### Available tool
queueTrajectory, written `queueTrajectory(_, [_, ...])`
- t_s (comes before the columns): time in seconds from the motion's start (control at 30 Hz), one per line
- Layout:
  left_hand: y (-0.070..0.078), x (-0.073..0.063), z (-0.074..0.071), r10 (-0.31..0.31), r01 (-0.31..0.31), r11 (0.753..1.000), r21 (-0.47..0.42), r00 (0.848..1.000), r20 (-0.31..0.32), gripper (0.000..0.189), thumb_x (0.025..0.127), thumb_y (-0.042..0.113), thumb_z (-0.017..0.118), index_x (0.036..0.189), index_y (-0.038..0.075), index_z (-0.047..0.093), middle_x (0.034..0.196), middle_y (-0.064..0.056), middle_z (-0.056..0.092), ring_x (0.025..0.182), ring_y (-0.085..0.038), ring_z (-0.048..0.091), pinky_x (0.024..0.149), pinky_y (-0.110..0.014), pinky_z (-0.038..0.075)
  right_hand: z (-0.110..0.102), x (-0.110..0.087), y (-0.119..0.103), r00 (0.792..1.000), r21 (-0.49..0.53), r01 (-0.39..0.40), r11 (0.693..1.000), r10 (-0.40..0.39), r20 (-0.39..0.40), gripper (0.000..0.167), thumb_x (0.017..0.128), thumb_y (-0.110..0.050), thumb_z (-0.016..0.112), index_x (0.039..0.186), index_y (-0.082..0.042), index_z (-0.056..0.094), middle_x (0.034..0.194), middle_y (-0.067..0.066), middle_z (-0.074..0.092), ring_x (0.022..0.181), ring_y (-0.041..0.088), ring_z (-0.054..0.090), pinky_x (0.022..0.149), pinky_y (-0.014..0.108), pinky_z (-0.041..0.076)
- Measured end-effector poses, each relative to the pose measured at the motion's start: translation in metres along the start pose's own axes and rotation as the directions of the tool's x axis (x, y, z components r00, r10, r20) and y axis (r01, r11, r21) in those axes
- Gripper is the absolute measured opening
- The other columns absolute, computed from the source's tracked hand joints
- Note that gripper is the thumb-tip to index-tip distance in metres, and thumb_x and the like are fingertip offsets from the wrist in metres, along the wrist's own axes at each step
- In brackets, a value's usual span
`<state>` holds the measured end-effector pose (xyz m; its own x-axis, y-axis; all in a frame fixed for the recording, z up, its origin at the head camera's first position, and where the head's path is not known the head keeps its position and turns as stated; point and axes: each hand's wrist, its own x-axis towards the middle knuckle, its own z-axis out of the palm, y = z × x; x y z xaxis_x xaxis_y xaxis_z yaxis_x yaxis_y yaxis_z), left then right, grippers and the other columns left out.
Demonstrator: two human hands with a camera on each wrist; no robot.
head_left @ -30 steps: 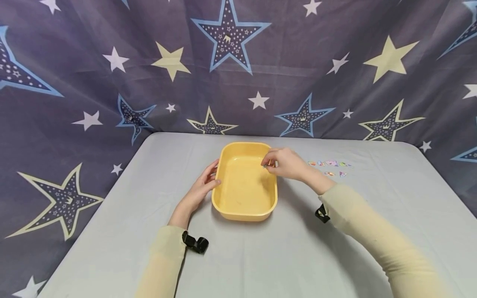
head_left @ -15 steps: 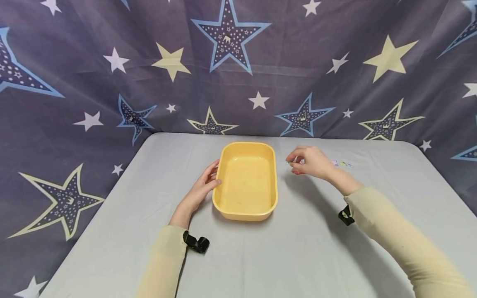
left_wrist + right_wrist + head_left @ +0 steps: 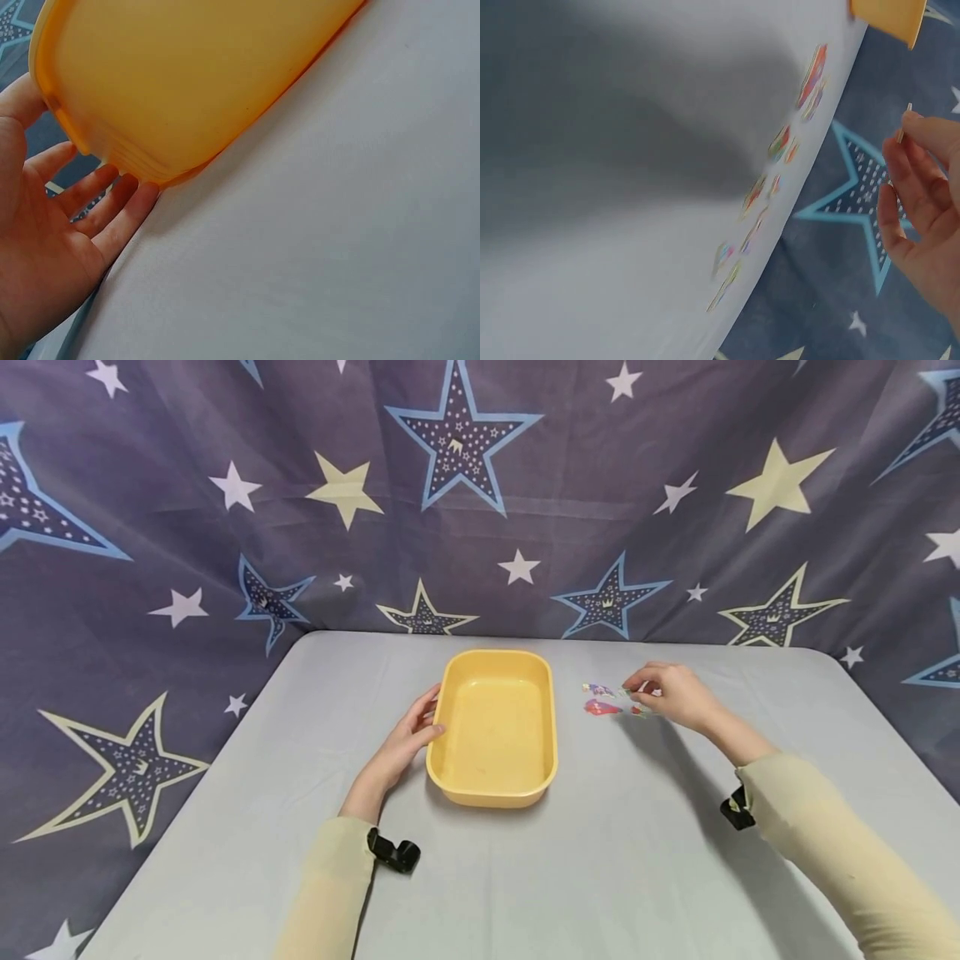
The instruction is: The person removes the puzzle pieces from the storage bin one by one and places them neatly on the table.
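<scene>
A yellow plastic tub (image 3: 491, 797) stands on the table. My left hand (image 3: 401, 743) holds its left side, thumb over the rim and fingers against the outer wall; the left wrist view shows those fingers (image 3: 120, 217) at the tub's wall. Over to the right, my right hand (image 3: 675, 693) pinches a small thin flat piece (image 3: 904, 127) between thumb and finger, seen edge-on in the right wrist view. Below and beside that hand lie colourful flat cutouts, among them a red one (image 3: 602, 707) and a purple one (image 3: 598, 690). The hand hides several of them in the head view.
A grey cloth (image 3: 480, 877) covers the table. Behind the table's far edge hangs a dark curtain (image 3: 555, 485) with stars. In the right wrist view, the cutouts (image 3: 780, 142) lie in two rough rows near that edge. Both sleeves carry black wrist mounts (image 3: 395, 852).
My right hand has moved from over the tub's right rim to the right, above the cutouts, and uncovered the red and purple ones. My left hand and the tub stay put.
</scene>
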<state>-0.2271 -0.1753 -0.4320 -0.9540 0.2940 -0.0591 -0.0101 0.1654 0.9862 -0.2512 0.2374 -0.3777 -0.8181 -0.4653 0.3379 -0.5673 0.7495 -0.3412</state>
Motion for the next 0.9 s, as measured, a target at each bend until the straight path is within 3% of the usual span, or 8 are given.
queueTrajectory(0.2, [0.011,-0.007,0.003,0.018,-0.018,1.0,-0.005,1.0,0.013,0.065,0.087,0.012,0.051,0.145,0.024,0.022,0.143,-0.014,0.029,0.124,-0.031,0.037,0.101,-0.046,0.03,-0.005,-0.012,0.016,1.0,-0.029,-0.028,0.999,0.028,0.004,0.012,0.076,-0.001,0.066,0.087,-0.004,0.07,0.081,0.004,0.064,0.066,0.015,0.061,0.059,0.03,0.049])
queueTrajectory(0.37, [-0.002,0.0,0.001,0.028,-0.028,1.0,0.001,1.0,-0.003,0.064,0.087,0.015,0.052,0.143,0.03,0.026,0.142,-0.009,0.032,0.123,-0.028,0.039,0.101,-0.046,0.03,-0.007,-0.021,0.029,0.999,-0.067,-0.04,0.997,0.039,-0.012,0.012,0.076,-0.001,0.066,0.087,-0.004,0.07,0.081,0.005,0.064,0.069,0.018,0.061,0.063,0.035,0.048])
queueTrajectory(0.43, [-0.009,0.004,-0.001,0.033,-0.032,0.999,0.009,0.999,-0.012,0.063,0.087,0.016,0.053,0.142,0.034,0.027,0.141,-0.006,0.034,0.122,-0.026,0.041,0.101,-0.045,0.031,-0.008,-0.024,0.033,0.998,-0.075,-0.065,0.995,0.065,-0.002,0.013,0.076,-0.001,0.066,0.088,-0.004,0.07,0.082,0.007,0.064,0.07,0.02,0.061,0.064,0.036,0.048])
queueTrajectory(0.6, [-0.011,0.004,-0.001,0.039,-0.039,0.999,0.014,0.999,-0.016,0.065,0.085,0.018,0.054,0.142,0.033,0.027,0.14,-0.006,0.035,0.121,-0.026,0.042,0.101,-0.045,0.031,-0.012,-0.032,0.042,0.991,-0.072,-0.133,0.989,0.134,0.019,0.013,0.078,-0.001,0.064,0.09,-0.001,0.069,0.085,0.012,0.065,0.071,0.025,0.062,0.063,0.038,0.049])
queueTrajectory(0.9, [-0.011,0.004,-0.001,0.049,-0.049,0.999,0.018,0.999,-0.008,0.066,0.085,0.018,0.054,0.143,0.03,0.025,0.14,-0.007,0.035,0.121,-0.027,0.041,0.102,-0.047,0.03,-0.019,-0.044,0.057,0.958,-0.056,-0.275,0.96,0.278,0.065,0.016,0.081,-0.005,0.062,0.094,0.002,0.067,0.087,0.018,0.066,0.075,0.03,0.063,0.069,0.045,0.047])
